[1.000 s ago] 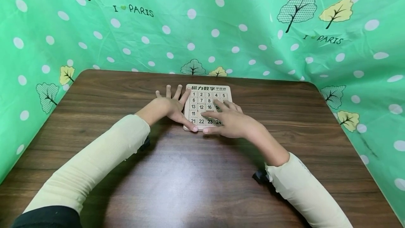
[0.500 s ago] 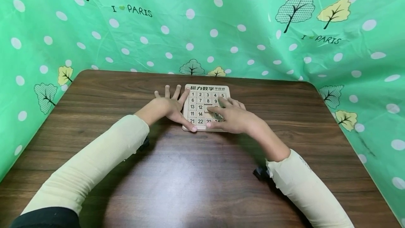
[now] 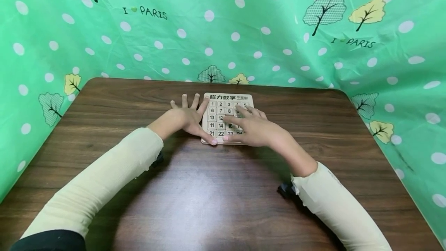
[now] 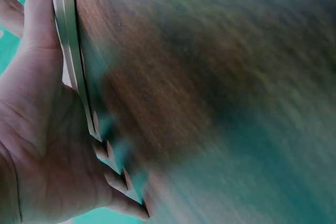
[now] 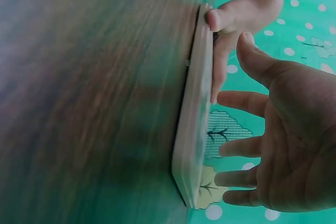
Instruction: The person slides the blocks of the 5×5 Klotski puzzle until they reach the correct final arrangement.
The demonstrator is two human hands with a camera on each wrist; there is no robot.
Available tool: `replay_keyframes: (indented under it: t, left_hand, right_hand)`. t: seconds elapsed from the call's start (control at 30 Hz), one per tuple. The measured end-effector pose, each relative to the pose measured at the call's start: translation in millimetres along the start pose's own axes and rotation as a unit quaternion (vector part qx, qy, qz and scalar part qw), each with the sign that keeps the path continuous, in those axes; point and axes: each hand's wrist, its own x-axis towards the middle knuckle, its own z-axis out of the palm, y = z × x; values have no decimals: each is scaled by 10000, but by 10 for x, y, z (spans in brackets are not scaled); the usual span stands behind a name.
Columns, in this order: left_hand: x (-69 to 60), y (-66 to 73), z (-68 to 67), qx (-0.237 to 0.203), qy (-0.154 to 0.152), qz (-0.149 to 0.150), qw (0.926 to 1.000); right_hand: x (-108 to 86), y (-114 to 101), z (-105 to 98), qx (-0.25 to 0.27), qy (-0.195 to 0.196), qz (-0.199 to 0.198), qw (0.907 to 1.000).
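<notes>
A pale number sliding puzzle (image 3: 228, 140) lies on the brown table, with numbered square tiles and dark characters along its far edge. My left hand (image 3: 188, 120) rests at its left side, fingers spread, the thumb on the near-left corner and the index finger by the far-left corner. My right hand (image 3: 259, 129) reaches over the right half with straight fingers, its index fingertip close to the tile 12 (image 3: 220, 118). In the right wrist view the fingers (image 5: 241, 148) point at the board's face; contact is unclear. This hand hides several right-hand tiles. The tile 16 (image 3: 230, 126) shows below its index finger.
The dark wood table (image 3: 195, 204) extends around the board on every side. Behind it hangs a green dotted curtain (image 3: 223, 26) with printed trees, meeting the table's back edge. Pale sleeves (image 3: 101, 177) cover both forearms.
The tile 16 has slid one row nearer to me, and the tile 14 now sits beside 11. My right hand shifted slightly over the tiles; my left hand stayed put.
</notes>
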Motion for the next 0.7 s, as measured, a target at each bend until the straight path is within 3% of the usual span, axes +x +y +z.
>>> replay_keyframes:
  t: [0.2,0.33,0.43,0.57,0.7]
  left_hand:
    - [-3,-21,37,-36,10,-48,10000]
    - [118,-59,89,8,55,-147,9999]
    - [130,-46,85,10,80,-148,9999]
    - [24,2,27,-40,25,-58,10000]
    - [11,9,3,27,-51,-29,10000]
  right_hand:
    - [134,-7,9,66,-167,-32,9998]
    - [85,54,-21,159,-190,51,9997]
    - [15,125,-45,209,-119,96,9997]
    - [-22,156,-46,220,-41,95,9997]
    - [57,52,-10,145,-42,18,9999]
